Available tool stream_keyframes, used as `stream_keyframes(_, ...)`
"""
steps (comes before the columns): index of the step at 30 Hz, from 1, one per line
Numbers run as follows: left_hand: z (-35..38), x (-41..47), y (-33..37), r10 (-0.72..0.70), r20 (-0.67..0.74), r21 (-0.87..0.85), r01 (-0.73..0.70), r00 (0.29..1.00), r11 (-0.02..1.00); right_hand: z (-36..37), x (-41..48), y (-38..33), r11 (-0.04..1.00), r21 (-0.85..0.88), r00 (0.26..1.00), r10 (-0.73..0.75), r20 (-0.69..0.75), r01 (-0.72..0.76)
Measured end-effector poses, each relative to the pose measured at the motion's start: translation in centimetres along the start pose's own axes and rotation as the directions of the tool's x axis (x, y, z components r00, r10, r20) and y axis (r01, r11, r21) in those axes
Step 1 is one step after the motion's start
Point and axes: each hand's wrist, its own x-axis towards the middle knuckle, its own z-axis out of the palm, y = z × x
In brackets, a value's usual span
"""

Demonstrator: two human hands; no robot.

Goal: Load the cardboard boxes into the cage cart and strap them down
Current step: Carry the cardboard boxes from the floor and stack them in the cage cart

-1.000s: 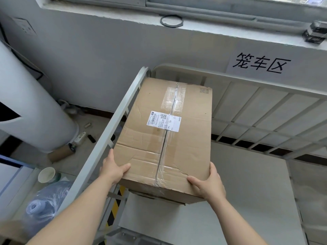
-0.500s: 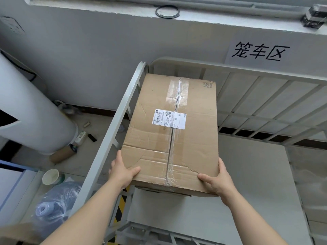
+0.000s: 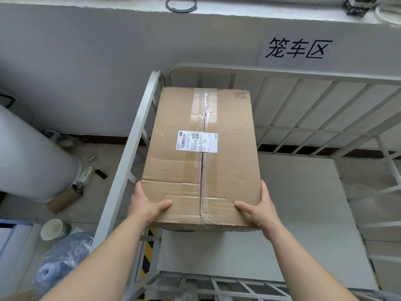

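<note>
Grip comes from both sides: the left hand (image 3: 147, 208) holds the near-left corner of the cardboard box (image 3: 201, 170) and the right hand (image 3: 258, 210) the near-right corner, each with its thumb laid across the top face and its fingers hidden under or round the edge. A hold at the two near corners likely keeps the long box level and lets it be steered end-first. The box lies inside the cage cart (image 3: 130, 166), close along the left rail with its far end near the back rail. Its near end hangs above the pale floor panel (image 3: 303, 213), with a shadow under it; whether the far end rests on anything cannot be told. Tucking it into that corner would leave the rest of the floor for further boxes. A white shipping label (image 3: 196, 141) and clear tape along the seam face upward. No strap is visible. Beyond the cart stand a grey wall with a printed sign (image 3: 298, 48), a large white roll (image 3: 32, 155) at left, and a paper cup (image 3: 52, 229) on the floor.
</note>
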Motion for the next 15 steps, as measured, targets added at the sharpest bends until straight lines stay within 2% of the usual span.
stream_keyframes(7, 1.3, -1.1, 0.5, 0.005, -0.037, -0.120, -0.009, 0.999, 0.993, -2.3, -0.7, -0.8, 0.999, 0.014, 0.996, -0.044, -0.072, 0.045)
stream_keyframes(15, 6.9, -5.3, 6.1, 0.082, 0.018, -0.135, -0.079, 0.996, 0.988, -11.4, -3.1, 0.1, 0.997, 0.076, 0.991, -0.024, -0.129, 0.034)
